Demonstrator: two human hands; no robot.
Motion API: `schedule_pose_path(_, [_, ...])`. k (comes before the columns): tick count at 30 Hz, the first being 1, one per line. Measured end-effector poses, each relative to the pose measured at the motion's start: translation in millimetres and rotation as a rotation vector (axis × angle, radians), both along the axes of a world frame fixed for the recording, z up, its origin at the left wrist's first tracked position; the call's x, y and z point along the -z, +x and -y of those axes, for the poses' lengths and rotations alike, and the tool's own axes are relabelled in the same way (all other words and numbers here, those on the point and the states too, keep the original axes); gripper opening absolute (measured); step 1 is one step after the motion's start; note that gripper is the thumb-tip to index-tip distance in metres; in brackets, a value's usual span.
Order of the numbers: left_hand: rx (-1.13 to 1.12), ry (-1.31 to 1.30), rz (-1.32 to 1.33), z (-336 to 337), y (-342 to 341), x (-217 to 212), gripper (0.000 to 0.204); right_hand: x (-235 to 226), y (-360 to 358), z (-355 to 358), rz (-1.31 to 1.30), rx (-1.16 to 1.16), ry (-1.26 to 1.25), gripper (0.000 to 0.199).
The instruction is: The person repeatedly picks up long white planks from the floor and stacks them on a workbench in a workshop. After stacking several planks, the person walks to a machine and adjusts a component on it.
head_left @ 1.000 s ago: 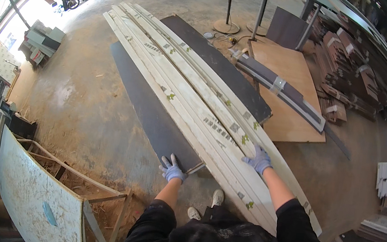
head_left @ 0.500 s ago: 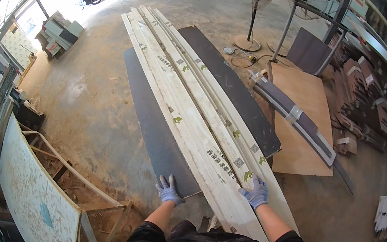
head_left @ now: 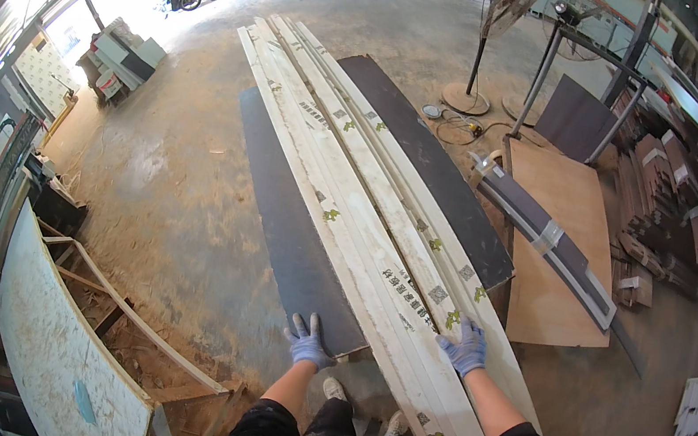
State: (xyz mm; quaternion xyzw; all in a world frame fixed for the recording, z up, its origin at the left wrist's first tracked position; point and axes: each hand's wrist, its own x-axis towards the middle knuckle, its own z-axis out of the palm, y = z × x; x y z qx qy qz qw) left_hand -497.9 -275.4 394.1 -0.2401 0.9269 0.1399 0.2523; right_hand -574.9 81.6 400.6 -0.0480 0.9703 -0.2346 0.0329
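The left hand grips the near edge of the dark panel on the floor; the right hand lies open-fingered on the pale boards (stacked lengthwise). Nothing looks lifted yet.

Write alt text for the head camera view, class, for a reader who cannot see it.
A person's gloved left hand grips the near corner of a dark panel, and the gloved right hand presses on long pale boards stacked over it, on a dusty workshop floor.
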Motion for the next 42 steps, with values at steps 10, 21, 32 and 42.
schedule_pose_path(10, [0.029, 0.034, -0.072, 1.0, 10.8, 30.1, 0.139, 36.6, -2.6, -0.6, -0.05, 0.139, 0.076, 0.067])
schedule_pose_path(21, [0.001, 0.037, -0.046, -6.3, 5.7, 33.4, 0.134, 47.7, -10.0, -0.2, -0.005, 0.189, 0.2, 0.066])
schedule_pose_path(32, [-0.02, 0.01, -0.117, -3.4, 3.5, 16.6, 0.132, 32.6, -19.2, -1.3, -0.051, 0.191, 0.164, 0.071])
schedule_pose_path(42, [-0.012, -0.005, -0.175, -5.0, -1.9, 47.1, 0.134, 48.5, -19.8, -2.1, -0.184, 0.147, 0.167, 0.067])
